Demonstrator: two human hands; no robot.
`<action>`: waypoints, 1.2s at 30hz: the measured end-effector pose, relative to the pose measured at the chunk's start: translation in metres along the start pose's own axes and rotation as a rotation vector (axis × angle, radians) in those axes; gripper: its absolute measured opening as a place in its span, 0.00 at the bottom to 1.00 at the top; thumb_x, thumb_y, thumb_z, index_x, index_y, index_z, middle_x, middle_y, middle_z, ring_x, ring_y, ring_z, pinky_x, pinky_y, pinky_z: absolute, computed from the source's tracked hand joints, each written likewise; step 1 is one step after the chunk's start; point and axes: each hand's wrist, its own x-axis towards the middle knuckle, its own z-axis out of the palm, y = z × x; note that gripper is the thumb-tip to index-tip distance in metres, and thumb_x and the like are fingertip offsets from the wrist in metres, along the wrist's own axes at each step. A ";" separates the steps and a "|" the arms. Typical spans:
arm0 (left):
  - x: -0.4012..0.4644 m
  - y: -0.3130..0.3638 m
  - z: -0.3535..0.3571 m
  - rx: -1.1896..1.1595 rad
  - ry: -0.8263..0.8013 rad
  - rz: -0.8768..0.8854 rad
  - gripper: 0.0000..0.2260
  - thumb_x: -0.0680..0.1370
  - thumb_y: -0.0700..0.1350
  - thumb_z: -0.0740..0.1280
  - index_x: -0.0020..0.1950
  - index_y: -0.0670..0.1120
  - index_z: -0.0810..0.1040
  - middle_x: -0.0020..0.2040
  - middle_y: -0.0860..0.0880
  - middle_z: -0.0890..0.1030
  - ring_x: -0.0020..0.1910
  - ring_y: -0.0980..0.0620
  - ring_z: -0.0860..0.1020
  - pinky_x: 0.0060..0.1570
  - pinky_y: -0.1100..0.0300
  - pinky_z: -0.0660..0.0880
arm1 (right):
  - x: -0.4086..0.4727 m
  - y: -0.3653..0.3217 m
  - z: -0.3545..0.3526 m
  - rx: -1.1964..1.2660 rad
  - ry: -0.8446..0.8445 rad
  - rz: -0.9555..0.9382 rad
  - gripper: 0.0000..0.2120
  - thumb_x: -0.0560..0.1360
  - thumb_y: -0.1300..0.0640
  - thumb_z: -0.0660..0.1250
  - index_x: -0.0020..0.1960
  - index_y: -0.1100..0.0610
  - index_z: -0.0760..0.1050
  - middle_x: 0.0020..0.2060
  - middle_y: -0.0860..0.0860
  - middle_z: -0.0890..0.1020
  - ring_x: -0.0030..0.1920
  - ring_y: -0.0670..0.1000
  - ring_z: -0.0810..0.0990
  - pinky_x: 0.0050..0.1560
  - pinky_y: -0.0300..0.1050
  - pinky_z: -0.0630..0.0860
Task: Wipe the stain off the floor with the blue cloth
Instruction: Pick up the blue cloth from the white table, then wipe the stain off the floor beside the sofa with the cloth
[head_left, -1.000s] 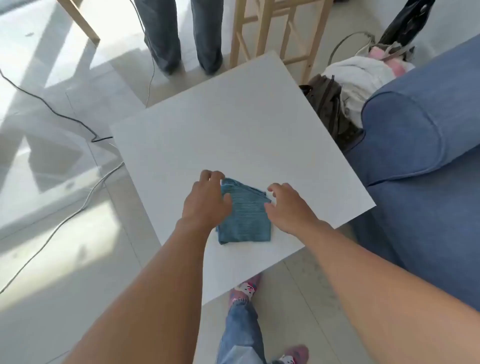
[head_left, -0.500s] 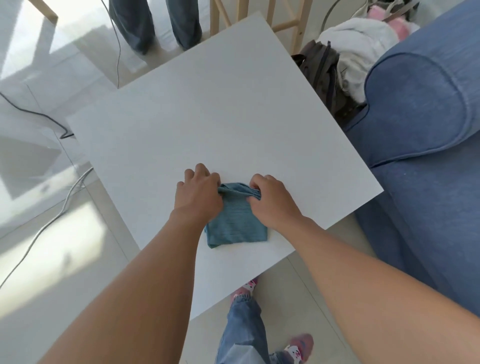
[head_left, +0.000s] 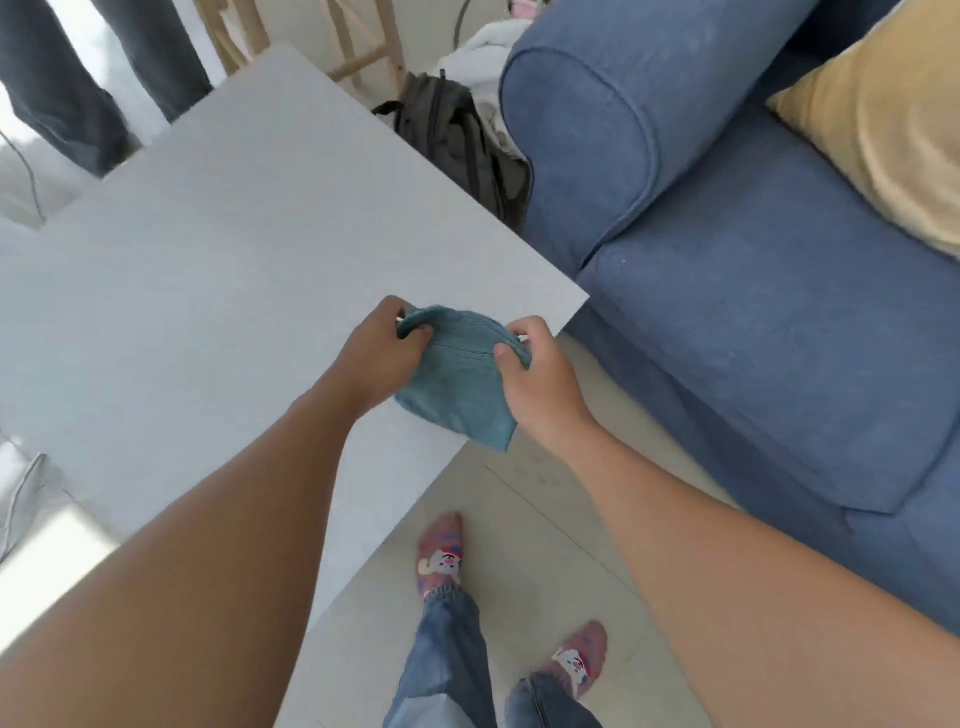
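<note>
The blue cloth (head_left: 457, 384) hangs folded in the air above the near right corner of the white table (head_left: 208, 270). My left hand (head_left: 382, 351) pinches its upper left edge and my right hand (head_left: 540, 374) pinches its upper right edge. The cloth's lower corner droops past the table edge, over the pale tiled floor (head_left: 530, 519). Faint small specks mark the tile just below the cloth; I cannot tell whether they are the stain.
A blue sofa (head_left: 753, 312) with a yellow cushion (head_left: 883, 114) fills the right side. A dark backpack (head_left: 462, 145) leans between table and sofa. Another person's legs (head_left: 78, 88) stand at the far left. My own feet (head_left: 441, 556) are on the tiles by the table.
Both hands closed on the cloth and lifted it off the table toward the near right corner. The view swung right, bringing the sofa in.
</note>
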 end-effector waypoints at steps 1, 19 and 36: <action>-0.003 0.010 0.017 0.001 -0.022 0.037 0.05 0.82 0.46 0.61 0.55 0.47 0.73 0.46 0.51 0.78 0.44 0.53 0.74 0.41 0.57 0.70 | -0.006 0.011 -0.016 0.024 0.034 0.015 0.04 0.83 0.55 0.61 0.57 0.52 0.71 0.45 0.45 0.78 0.44 0.43 0.76 0.38 0.33 0.71; -0.074 0.077 0.292 0.285 -0.484 0.337 0.35 0.73 0.32 0.66 0.75 0.62 0.68 0.66 0.53 0.75 0.62 0.51 0.74 0.64 0.54 0.73 | -0.115 0.237 -0.202 0.226 0.209 0.224 0.16 0.74 0.62 0.73 0.55 0.43 0.84 0.61 0.48 0.82 0.62 0.48 0.79 0.67 0.48 0.74; 0.049 -0.170 0.523 0.702 -0.622 0.472 0.36 0.74 0.43 0.69 0.80 0.50 0.60 0.70 0.48 0.65 0.65 0.46 0.73 0.61 0.59 0.72 | -0.040 0.569 -0.094 -0.022 0.154 0.207 0.19 0.76 0.60 0.73 0.65 0.47 0.80 0.53 0.46 0.72 0.51 0.45 0.76 0.43 0.28 0.69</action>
